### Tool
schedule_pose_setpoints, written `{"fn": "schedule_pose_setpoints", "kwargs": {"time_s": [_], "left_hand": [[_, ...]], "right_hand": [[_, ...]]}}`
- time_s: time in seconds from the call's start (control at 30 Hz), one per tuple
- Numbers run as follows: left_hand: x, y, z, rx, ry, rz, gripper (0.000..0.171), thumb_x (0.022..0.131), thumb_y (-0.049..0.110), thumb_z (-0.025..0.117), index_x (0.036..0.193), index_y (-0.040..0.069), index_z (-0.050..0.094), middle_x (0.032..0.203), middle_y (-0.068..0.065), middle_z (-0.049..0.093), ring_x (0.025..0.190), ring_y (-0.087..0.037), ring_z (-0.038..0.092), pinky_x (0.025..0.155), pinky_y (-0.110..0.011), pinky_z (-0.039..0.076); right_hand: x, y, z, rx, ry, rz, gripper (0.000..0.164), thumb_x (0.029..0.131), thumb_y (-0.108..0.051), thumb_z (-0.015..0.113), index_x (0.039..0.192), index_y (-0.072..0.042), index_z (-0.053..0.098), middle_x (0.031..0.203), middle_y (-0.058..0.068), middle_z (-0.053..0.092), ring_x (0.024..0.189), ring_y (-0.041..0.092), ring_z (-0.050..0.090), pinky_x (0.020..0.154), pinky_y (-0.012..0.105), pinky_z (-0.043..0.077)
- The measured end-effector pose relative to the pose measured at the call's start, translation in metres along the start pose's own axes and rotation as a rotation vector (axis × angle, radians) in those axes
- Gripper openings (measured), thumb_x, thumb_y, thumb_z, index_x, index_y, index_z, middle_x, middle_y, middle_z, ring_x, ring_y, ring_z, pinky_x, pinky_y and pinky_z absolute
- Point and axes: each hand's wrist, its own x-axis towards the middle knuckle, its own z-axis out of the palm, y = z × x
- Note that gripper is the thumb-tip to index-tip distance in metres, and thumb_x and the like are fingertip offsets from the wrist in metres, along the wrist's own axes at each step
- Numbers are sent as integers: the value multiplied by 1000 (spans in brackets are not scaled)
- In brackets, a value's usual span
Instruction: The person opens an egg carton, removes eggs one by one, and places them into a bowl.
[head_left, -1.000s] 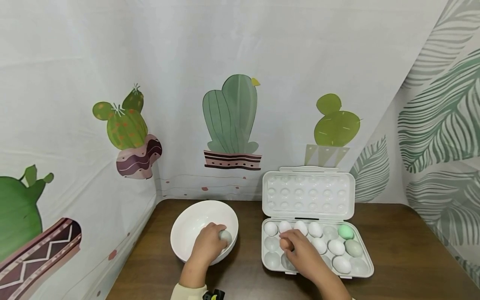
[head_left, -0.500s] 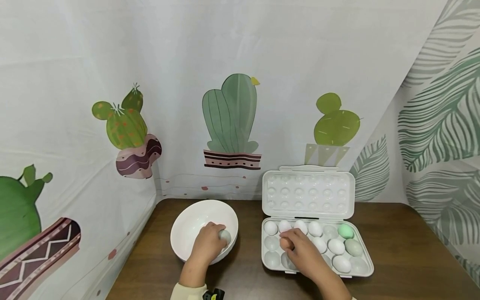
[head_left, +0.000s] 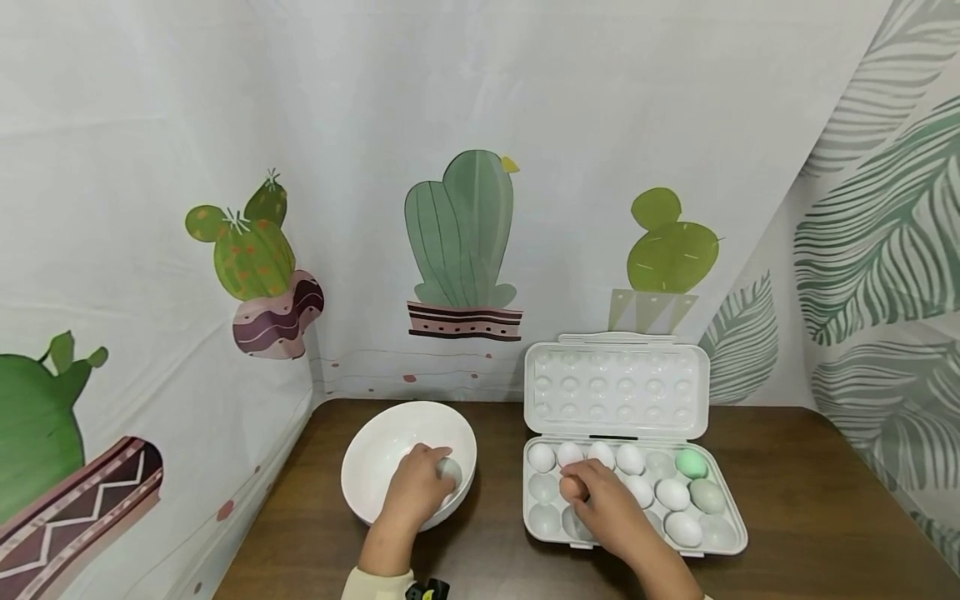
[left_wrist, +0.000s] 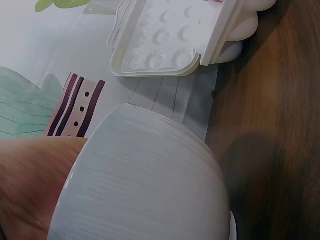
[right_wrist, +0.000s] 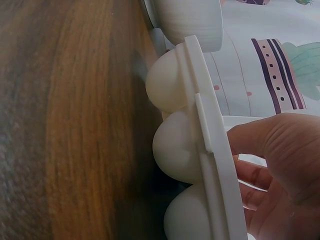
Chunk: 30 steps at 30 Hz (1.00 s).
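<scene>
Now, both hands (head_left: 414,492) (head_left: 609,507) pinch smooth, rounded eggs (head_left: 449,472) (head_left: 572,488) (one pale; one brown).

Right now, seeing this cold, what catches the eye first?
Probably the tall green cactus print at the middle of the wall cloth. Next, the mint-green egg in the back right cell of the open white carton, where the right hand holds a brown egg. Then the left hand, holding a pale egg inside the white bowl on the table's left.

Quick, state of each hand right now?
Left hand: holding a pale egg in the bowl.
Right hand: holding a brown egg at the carton.
</scene>
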Motion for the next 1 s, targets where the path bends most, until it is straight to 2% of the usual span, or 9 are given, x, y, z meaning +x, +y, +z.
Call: {"fn": "schedule_pose_setpoints", "kwargs": {"time_s": [0.23, 0.43, 0.77, 1.0], "left_hand": [[0, 1, 0, -17, 35, 0, 49, 75, 12, 76, 124, 4, 71, 114, -21, 63, 100, -35, 63, 84, -47, 53], [-1, 1, 1, -28, 58, 0, 51, 76, 13, 78, 126, 4, 69, 117, -22, 62, 103, -37, 63, 88, -50, 53], [-1, 2, 1, -38, 22, -25, 53, 79, 17, 80, 128, 3, 67, 125, -22, 60, 112, -39, 62, 97, -53, 50], [-1, 3, -1, -41, 12, -31, 53, 80, 17, 81, 129, 4, 67, 126, -22, 59, 114, -38, 61, 98, -53, 50]], "right_hand": [[-1, 1, 0, -4, -1, 3, 40, 76, 2, 78, 112, -11, 69, 108, -2, 65, 103, 15, 63, 93, 36, 52], [1, 2, 0, -10, 5, -6, 40, 76, 2, 77, 113, -11, 69, 108, -2, 65, 103, 16, 63, 93, 37, 52], [-1, 2, 0, -3, 2, 1, 40, 76, 2, 78, 112, -12, 69, 105, -4, 64, 100, 13, 62, 91, 35, 52], [0, 2, 0, -15, 7, -3, 39, 77, 1, 79, 113, -12, 69, 108, -2, 66, 103, 15, 64, 93, 36, 52]]}}
